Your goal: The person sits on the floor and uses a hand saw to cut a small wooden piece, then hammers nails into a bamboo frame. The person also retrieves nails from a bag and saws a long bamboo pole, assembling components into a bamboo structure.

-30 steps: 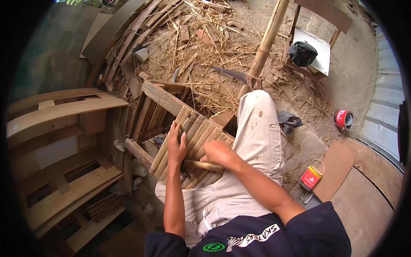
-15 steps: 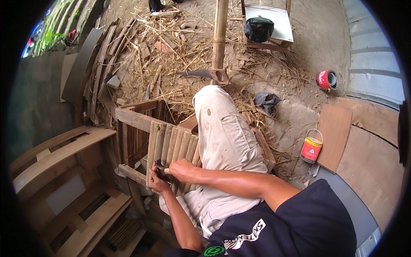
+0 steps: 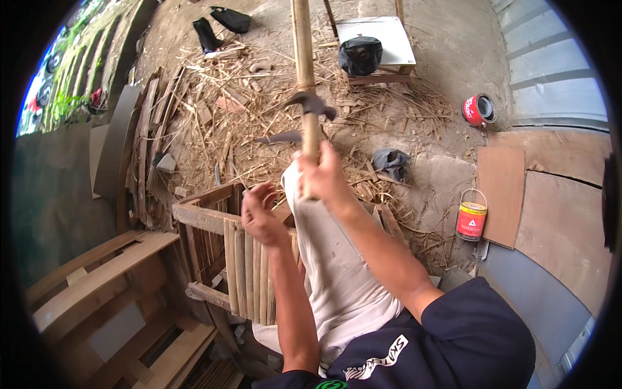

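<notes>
My right hand [image 3: 326, 180] grips the wooden handle of a claw hammer [image 3: 311, 105], raised upright over my right leg, its dark metal head uppermost. The hand and handle are slightly smeared by motion. My left hand [image 3: 264, 217] is lifted above the slatted wooden frame [image 3: 208, 219], fingers curled and pinched together; whatever they hold is too small to make out. Below it, a row of upright slats [image 3: 249, 275] lines the frame's near side. Behind the hammer, partly hidden by it, a handsaw [image 3: 280, 137] lies on the debris.
Wood shavings [image 3: 223, 120] litter the ground ahead. A wooden pole [image 3: 302, 39] rises beyond the hammer. A red can [image 3: 471, 222] and an open tin [image 3: 478, 110] are at right beside wooden boards [image 3: 500, 194]. Another wooden frame [image 3: 110, 275] stands at left.
The hammer has been swung up and away from the slats in my right hand. My left hand has left the slats and risen, moving farther forward. My view has shifted slightly.
</notes>
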A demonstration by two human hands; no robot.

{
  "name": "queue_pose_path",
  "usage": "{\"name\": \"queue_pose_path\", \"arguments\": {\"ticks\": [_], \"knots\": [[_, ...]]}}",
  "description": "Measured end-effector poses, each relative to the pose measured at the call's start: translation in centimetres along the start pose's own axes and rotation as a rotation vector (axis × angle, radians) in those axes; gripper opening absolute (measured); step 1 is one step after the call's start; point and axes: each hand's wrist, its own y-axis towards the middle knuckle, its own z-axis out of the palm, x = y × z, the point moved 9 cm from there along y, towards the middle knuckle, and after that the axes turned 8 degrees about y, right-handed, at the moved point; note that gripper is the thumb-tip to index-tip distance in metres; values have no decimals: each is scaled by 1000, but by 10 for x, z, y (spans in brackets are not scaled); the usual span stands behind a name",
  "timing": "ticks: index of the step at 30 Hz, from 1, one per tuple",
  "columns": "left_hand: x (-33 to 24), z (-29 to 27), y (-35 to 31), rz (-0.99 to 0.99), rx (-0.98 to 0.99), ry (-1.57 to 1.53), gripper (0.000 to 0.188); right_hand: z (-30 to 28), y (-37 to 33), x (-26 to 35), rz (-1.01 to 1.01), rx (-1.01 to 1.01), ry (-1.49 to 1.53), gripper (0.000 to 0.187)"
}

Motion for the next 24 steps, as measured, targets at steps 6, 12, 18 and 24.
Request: {"name": "queue_pose_path", "arguments": {"ticks": [6, 12, 18, 24], "knots": [[-2, 127, -7, 108, 287, -43, 34, -186, 132, -72, 77, -303, -506, 47], [19, 109, 7, 37, 27, -110, 34, -311, 193, -217, 461, -347, -804, 25], [27, 21, 28, 61, 86, 411, 21, -274, 162, -254, 359, -271, -1325, 50], [49, -34, 58, 360, 76, 1331, 11, -153, 219, -190, -293, -208, -1187, 60]]}}
